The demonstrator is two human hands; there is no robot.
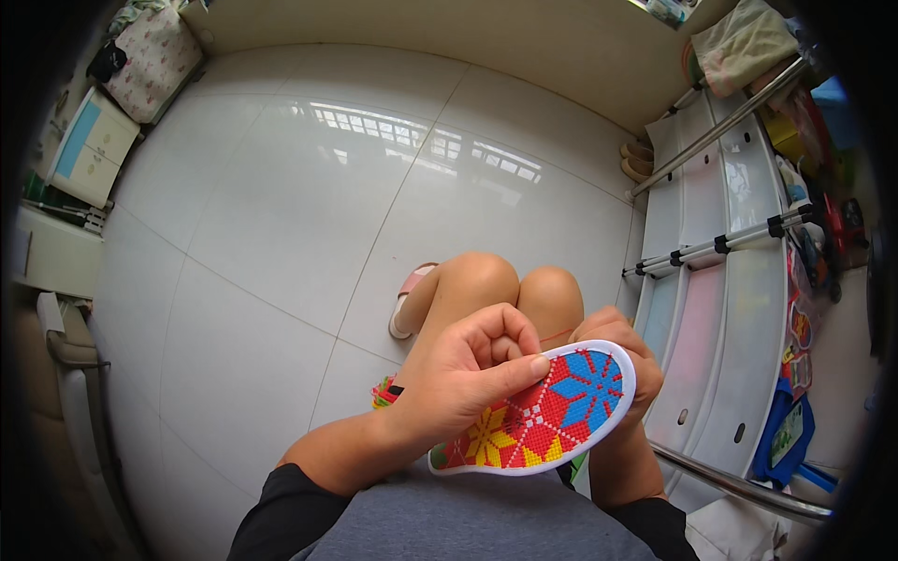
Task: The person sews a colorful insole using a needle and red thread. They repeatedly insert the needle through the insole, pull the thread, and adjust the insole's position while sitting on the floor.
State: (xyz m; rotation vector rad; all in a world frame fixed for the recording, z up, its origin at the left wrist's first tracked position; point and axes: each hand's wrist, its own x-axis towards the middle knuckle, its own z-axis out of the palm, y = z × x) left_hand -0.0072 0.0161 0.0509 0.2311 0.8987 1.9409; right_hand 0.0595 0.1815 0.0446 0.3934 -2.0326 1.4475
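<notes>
An embroidered insole with a white edge, patterned in red, blue and yellow cross-stitch, is held above my lap. My left hand pinches its upper rim, thumb on the stitched face, the other fingers curled. Behind the toe end, my right hand grips the insole from the far side; its fingertips are partly hidden. A short piece of red thread shows between the two hands. Whether a needle is held cannot be seen. A bundle of coloured threads pokes out beside my left forearm.
On the right stands a shoe rack with plastic flap doors and metal rails. Brown shoes lie by its far end. A small white cabinet and a chair are on the left. Pale tiles cover the floor.
</notes>
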